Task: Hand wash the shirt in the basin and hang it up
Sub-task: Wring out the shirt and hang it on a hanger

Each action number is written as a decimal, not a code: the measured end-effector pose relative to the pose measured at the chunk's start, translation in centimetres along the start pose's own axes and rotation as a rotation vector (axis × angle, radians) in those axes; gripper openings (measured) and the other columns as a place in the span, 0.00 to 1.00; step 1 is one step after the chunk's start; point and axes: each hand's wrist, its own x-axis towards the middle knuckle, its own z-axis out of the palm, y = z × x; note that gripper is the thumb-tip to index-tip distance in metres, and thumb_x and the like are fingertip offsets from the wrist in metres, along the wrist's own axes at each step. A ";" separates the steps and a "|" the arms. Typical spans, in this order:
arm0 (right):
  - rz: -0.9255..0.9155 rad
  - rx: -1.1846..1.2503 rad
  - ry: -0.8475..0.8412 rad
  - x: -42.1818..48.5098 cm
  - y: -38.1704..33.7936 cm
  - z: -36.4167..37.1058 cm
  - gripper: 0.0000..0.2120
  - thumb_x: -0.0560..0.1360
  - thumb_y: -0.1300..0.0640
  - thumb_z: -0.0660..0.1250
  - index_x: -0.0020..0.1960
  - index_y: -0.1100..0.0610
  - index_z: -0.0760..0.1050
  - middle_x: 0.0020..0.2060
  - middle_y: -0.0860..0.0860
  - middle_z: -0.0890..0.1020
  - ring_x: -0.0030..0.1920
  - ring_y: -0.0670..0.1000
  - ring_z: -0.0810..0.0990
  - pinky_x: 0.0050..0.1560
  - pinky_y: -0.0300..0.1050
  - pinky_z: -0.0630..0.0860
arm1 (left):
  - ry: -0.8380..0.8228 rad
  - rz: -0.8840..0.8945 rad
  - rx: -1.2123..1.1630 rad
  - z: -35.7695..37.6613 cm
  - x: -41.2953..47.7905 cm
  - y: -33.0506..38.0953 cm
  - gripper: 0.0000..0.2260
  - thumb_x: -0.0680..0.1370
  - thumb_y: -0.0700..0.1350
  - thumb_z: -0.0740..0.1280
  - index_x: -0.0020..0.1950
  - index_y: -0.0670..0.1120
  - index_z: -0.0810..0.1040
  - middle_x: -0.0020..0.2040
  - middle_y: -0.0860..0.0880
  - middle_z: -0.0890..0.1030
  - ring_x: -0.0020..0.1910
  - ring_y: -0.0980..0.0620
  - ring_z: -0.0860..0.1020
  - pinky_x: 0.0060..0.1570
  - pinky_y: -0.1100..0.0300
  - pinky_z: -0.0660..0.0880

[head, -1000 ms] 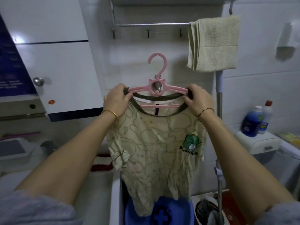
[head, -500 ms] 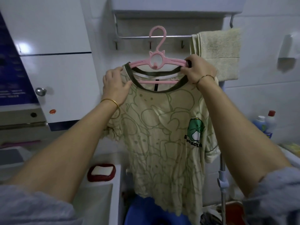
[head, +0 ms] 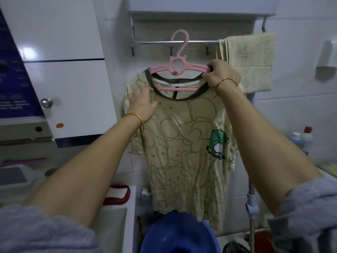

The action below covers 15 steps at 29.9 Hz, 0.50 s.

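The shirt [head: 182, 143] is on the pink hanger [head: 191, 67] straight ahead of me. It hangs full length against the tiled wall, with its hem just above the rim of the blue basin [head: 178, 234].

The next move turns on where the hanger's hook [head: 179, 36] sits against the towel rail [head: 200, 41]. The hook's curve is at the rail's height and its neck crosses the rail. The hanger's bar runs left to right, parallel to the rail and below it. From this angle I cannot say for sure whether the hook is seated over the rail or only held in front of it (the wide lens flattens depth here).

My right hand [head: 221, 73] is the nearer one to the hook and seems to carry the load. Its fingers are curled round the hanger's right end, pinching the dark collar with it, just beside the beige towel [head: 253, 61] draped on the same rail. My left hand [head: 142, 103] grips nothing. It lies flat, fingers spread, on the shirt's shoulder on my left, below the hanger's other end.

I judge the washing done and the hanging nearly so. I would ease the right hand's grip only once the hook takes the weight.
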 end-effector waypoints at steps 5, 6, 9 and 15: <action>-0.053 0.002 -0.085 0.3 0.1 0.2 0.06 0.75 0.56 0.63 0.50 0.52 0.76 0.42 0.50 0.76 0.43 0.54 0.75 0.41 0.44 0.65 | 0.001 0.004 -0.008 0.2 0.1 0.2 0.20 0.77 0.44 0.64 0.69 0.46 0.68 0.66 0.43 0.68 0.67 0.44 0.65 0.68 0.53 0.62; -0.071 0.006 -0.111 0.1 0.3 0.6 0.07 0.75 0.56 0.63 0.52 0.52 0.76 0.42 0.51 0.77 0.44 0.54 0.75 0.41 0.44 0.65 | 0.000 0.003 -0.015 0.3 0.0 0.2 0.20 0.76 0.43 0.64 0.68 0.46 0.68 0.66 0.42 0.68 0.67 0.44 0.66 0.68 0.53 0.62; -0.085 0.002 -0.085 -0.4 0.7 1.5 0.09 0.75 0.55 0.63 0.54 0.52 0.76 0.45 0.51 0.78 0.47 0.54 0.77 0.42 0.45 0.66 | -0.014 0.008 -0.022 0.5 -0.2 0.0 0.20 0.76 0.43 0.64 0.68 0.47 0.69 0.65 0.42 0.68 0.66 0.43 0.66 0.67 0.54 0.62; -0.127 0.079 -0.030 -1.1 1.7 2.2 0.15 0.74 0.55 0.65 0.61 0.52 0.73 0.53 0.51 0.80 0.54 0.55 0.77 0.53 0.49 0.73 | -0.073 0.045 -0.061 1.1 -0.6 -0.3 0.18 0.75 0.42 0.65 0.65 0.51 0.72 0.60 0.44 0.67 0.60 0.43 0.70 0.66 0.50 0.67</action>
